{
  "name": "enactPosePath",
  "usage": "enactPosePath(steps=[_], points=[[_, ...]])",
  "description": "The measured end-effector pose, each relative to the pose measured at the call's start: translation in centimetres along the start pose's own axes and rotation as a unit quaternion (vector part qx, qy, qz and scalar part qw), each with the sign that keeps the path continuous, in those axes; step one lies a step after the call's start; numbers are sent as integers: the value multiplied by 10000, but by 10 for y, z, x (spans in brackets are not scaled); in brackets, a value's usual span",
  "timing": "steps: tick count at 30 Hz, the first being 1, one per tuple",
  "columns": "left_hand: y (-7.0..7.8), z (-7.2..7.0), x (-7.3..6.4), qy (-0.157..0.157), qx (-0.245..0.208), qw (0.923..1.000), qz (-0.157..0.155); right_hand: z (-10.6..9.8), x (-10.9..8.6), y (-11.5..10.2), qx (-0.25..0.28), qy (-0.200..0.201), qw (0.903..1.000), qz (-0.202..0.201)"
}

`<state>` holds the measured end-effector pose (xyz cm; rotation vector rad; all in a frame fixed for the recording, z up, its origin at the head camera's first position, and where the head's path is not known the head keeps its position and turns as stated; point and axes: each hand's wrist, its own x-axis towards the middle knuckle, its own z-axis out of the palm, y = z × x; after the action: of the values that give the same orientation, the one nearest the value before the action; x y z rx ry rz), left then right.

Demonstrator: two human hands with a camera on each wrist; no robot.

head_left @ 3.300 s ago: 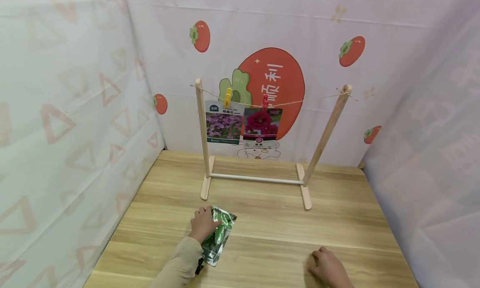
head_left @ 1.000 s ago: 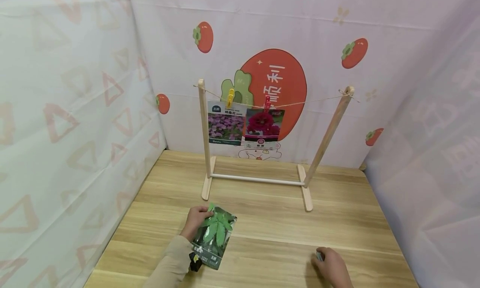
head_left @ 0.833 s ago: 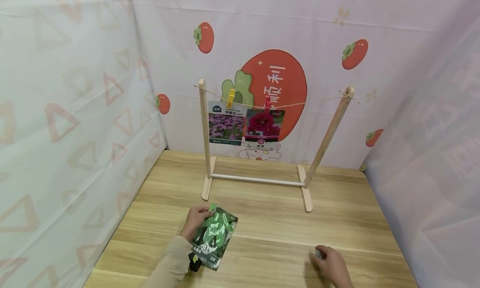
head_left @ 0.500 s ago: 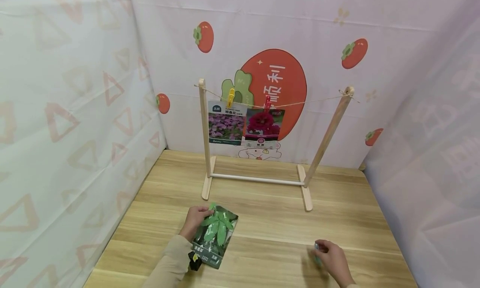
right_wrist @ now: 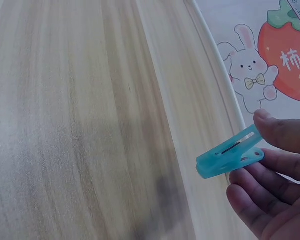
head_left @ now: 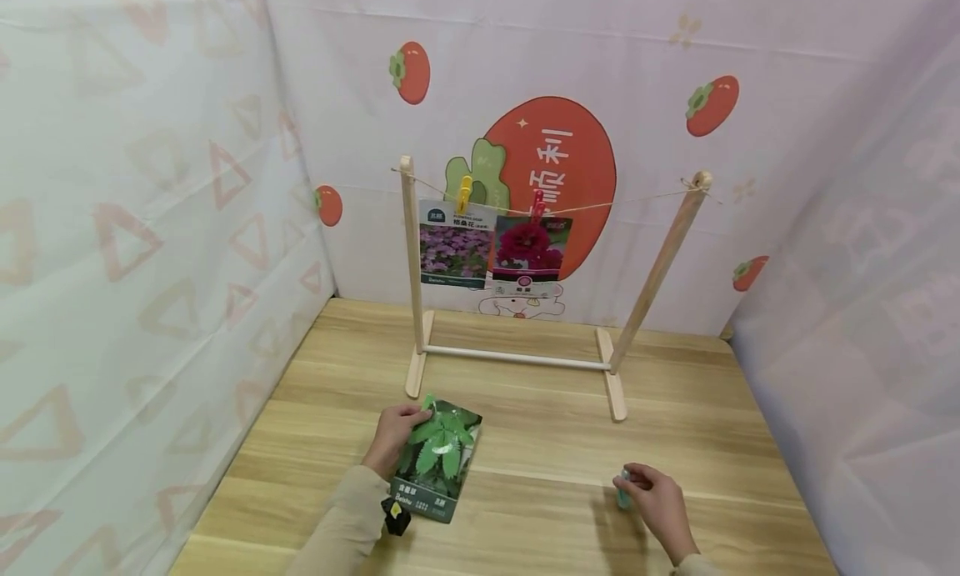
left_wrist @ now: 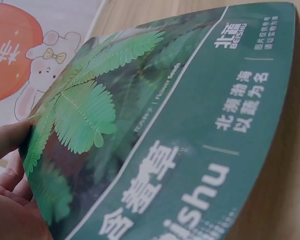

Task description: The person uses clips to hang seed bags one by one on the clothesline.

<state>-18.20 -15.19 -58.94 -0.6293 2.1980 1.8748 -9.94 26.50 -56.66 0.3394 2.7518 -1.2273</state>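
Observation:
My left hand (head_left: 392, 439) pinches the upper left edge of a green seed packet (head_left: 437, 462) with a fern-like leaf printed on it. In the left wrist view the packet (left_wrist: 155, 125) bows slightly, with the thumb on its face. Off to the right, my right hand (head_left: 658, 503) holds a small turquoise clothespin (head_left: 623, 490) above the table. The right wrist view shows the clothespin (right_wrist: 230, 154) by its handle ends, between thumb and fingers, its tip pointing away from the palm.
A wooden stand (head_left: 517, 358) carries a string (head_left: 600, 204) between two posts. From it hang a purple-flower packet (head_left: 454, 247) on a yellow clothespin (head_left: 464, 194) and a red-flower packet (head_left: 527, 247) on a red clothespin (head_left: 538, 205). Patterned cloth (head_left: 360, 126) surrounds the wooden table (head_left: 540, 451).
The left hand has shifted to pinch the packet's upper edge and lifted it slightly. The right hand has come up from the table with the turquoise clothespin, now plainly visible.

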Motion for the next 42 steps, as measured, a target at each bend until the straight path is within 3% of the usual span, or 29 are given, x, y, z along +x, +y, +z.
enactPosePath(steps=[7, 11, 24, 30, 37, 42], points=[[2, 3, 0, 103, 27, 9998, 187, -3, 6, -5, 316, 95, 9995, -25], [3, 4, 2, 127, -29, 9996, 256, -8, 8, -5, 581, 22, 9981, 194], [13, 7, 4, 82, -112, 9996, 263, -24, 19, -17, 949, 164, 9940, 513], [18, 3, 4, -3, -93, 9996, 266, -30, 23, -22, 1084, 225, 9927, 488], [28, -1, 6, 9, -313, 9992, 255, -41, 30, -29, 1086, 593, 9917, 347], [37, -3, 4, 53, -499, 9984, 263, -49, 34, -39, 1366, 806, 9870, 252]])
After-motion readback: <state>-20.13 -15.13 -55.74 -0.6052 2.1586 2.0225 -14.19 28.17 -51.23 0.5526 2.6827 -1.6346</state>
